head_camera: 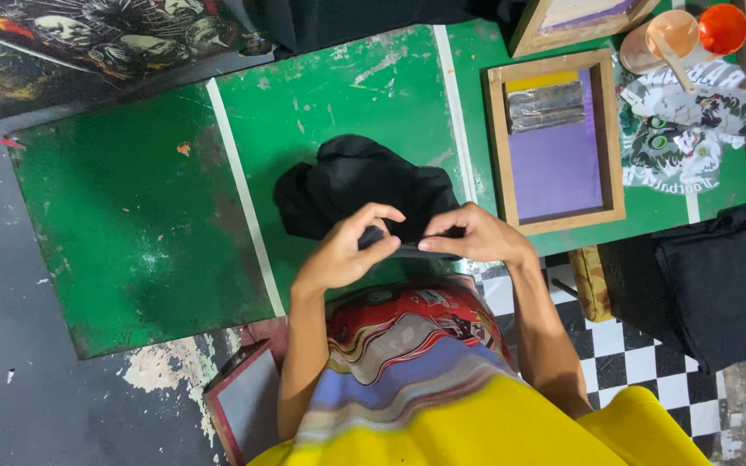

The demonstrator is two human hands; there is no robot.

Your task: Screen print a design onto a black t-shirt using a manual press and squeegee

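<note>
Black cloth (356,185): bunched in a heap at the table's centre, unfolded and not laid flat. Its near edge is drawn out toward 6 o'clock and pinched by both hands. By the look of it the straightening is only begun; most of the cloth lies crumpled.

Left hand (347,250): grip closed, thumb and fingers pinching the cloth's near hem, at 7 o'clock of the heap.

Right hand (477,237): grip closed on the same hem, just beside the left, at 5 o'clock of the heap.

Table (140,224): green, scuffed, crossed by pale tape lines.

Frame (554,142): wooden, at 3 o'clock of the cloth. Inside it a purple mesh, a yellow strip along the far end, and a silvery taped patch just below that. No cloth under it.

Cup (671,39): pinkish, at 2 o'clock, a stick standing in it; contents cannot be told. An orange lid (723,28) sits just beside it.

Printed piece (684,129): white, cat-face pattern, beside the frame.

Dark pile (723,276): black fabric at 4 o'clock, off the table's edge.
</note>
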